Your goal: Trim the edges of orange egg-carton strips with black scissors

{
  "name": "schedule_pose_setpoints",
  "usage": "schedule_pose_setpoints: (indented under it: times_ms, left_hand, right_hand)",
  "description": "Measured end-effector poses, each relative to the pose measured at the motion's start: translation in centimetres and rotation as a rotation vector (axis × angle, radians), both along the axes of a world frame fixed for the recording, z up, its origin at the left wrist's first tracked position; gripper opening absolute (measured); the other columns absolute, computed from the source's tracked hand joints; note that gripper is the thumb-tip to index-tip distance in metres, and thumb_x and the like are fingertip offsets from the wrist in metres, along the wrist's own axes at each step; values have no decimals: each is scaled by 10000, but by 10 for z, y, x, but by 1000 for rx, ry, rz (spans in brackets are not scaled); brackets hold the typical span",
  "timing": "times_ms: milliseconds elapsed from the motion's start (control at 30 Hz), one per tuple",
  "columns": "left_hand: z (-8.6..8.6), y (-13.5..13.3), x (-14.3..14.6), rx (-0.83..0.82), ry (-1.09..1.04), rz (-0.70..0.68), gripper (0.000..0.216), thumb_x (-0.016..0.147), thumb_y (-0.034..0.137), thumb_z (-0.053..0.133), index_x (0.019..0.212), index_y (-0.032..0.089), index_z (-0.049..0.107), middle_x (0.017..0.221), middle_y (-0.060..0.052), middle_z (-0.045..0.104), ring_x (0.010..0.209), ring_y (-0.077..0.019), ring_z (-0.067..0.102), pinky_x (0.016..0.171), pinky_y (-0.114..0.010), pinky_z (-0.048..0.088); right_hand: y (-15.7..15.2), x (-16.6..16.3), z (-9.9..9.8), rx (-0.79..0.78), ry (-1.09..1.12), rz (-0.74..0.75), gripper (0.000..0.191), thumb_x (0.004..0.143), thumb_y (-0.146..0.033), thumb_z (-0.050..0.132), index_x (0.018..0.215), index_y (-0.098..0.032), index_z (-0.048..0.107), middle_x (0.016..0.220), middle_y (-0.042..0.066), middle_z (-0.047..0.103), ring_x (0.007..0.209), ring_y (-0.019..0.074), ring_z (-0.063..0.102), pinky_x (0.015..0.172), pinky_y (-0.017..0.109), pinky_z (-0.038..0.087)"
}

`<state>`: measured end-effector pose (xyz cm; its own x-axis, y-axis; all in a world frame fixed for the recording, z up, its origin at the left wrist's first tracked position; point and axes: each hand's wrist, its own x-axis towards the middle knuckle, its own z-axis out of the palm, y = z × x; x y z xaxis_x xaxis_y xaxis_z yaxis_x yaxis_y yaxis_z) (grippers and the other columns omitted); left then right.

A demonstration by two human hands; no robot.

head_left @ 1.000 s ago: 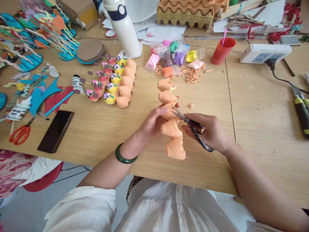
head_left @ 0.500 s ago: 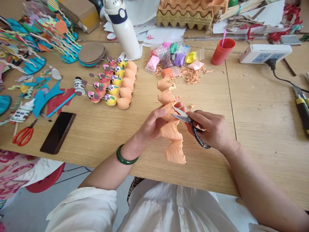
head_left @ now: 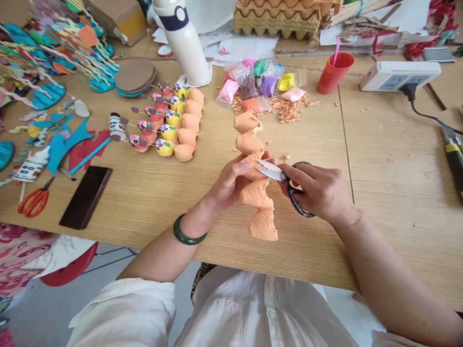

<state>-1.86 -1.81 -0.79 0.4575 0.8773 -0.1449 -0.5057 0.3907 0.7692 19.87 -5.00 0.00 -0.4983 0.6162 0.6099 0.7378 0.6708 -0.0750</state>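
Observation:
My left hand point(head_left: 228, 182) grips the middle of an orange strip of egg-carton cups point(head_left: 255, 193), held above the wooden table point(head_left: 398, 168). My right hand point(head_left: 318, 193) holds black-handled scissors point(head_left: 285, 182); their blades are closed against the strip's right edge, just beside my left thumb. The strip runs from the far cups near the clay bags down to a cup by the table's front edge. A green bangle point(head_left: 186, 233) circles my left wrist.
Painted egg-cup figures point(head_left: 170, 126) lie left of centre, with a black phone point(head_left: 86, 196) and red scissors point(head_left: 33, 200) further left. Clay bags point(head_left: 258, 84), orange shavings point(head_left: 287, 112), a red cup point(head_left: 332, 73), a white bottle point(head_left: 183, 41), a power strip point(head_left: 400, 74).
The scissor blades, open a second ago, have closed on the strip's edge. My right hand shifted slightly up and left; the strip stays in my left hand.

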Motion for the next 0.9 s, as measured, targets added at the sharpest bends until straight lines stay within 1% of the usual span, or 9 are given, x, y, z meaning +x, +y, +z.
schedule_pose_setpoints:
  times_ms: [133,267,367,600,700,800,867,900]
  left_hand:
    - [-1,-1,1,6,-4,-1,441,792,495,781,1100,184,730,1254,-101,724,1396,-357,571,1182,-495,457]
    - [-3,0,1,-5,6,-6,454,796,499,775,1127,195,711,1232,-92,740,1413,-350,562,1210,-500,433]
    - [-4,0,1,1,10,-2,450,789,516,778,1104,201,714,1222,-91,745,1417,-343,562,1202,-486,445]
    - [-6,1,1,10,33,18,437,801,514,765,1091,189,728,1192,-89,753,1362,-324,604,1182,-456,452]
    - [-6,2,1,12,33,20,398,821,489,746,1085,191,726,1164,-67,762,1301,-282,639,1143,-400,480]
    - [-6,3,1,30,39,17,354,834,465,736,1075,205,727,1103,-25,772,1186,-229,678,1043,-321,533]
    - [-6,4,1,47,66,38,334,834,453,734,1077,224,720,1083,-6,771,1157,-230,677,982,-309,552]
    - [-6,4,1,53,78,54,316,838,438,731,1079,234,714,1083,3,767,1173,-238,669,976,-315,553]
  right_hand:
    - [0,-2,-2,7,-1,-15,221,956,-178,606,1142,-126,712,751,7,719,561,98,588,486,245,369]
    - [0,0,-4,-6,-6,-19,221,958,-183,600,1143,-138,713,754,7,724,561,98,580,496,247,363]
    - [0,1,-3,-31,-15,-33,225,966,-201,584,1144,-164,718,740,5,724,548,102,567,496,258,345]
    - [-1,3,0,-93,-41,-96,228,950,-237,587,1105,-203,751,754,33,746,579,137,600,488,282,304]
    - [0,2,-2,-113,-32,-115,208,962,-254,585,1065,-206,759,725,27,735,546,132,565,486,286,276]
    - [1,0,-4,-211,51,-127,221,988,-341,584,985,-200,755,648,7,675,501,114,474,494,277,282]
    - [1,-2,-5,-362,176,-126,291,985,-444,614,947,-186,744,621,-6,624,503,103,437,507,264,310]
    - [1,-2,-5,-459,251,-123,332,968,-498,641,953,-181,740,621,-13,604,514,100,434,516,258,326]
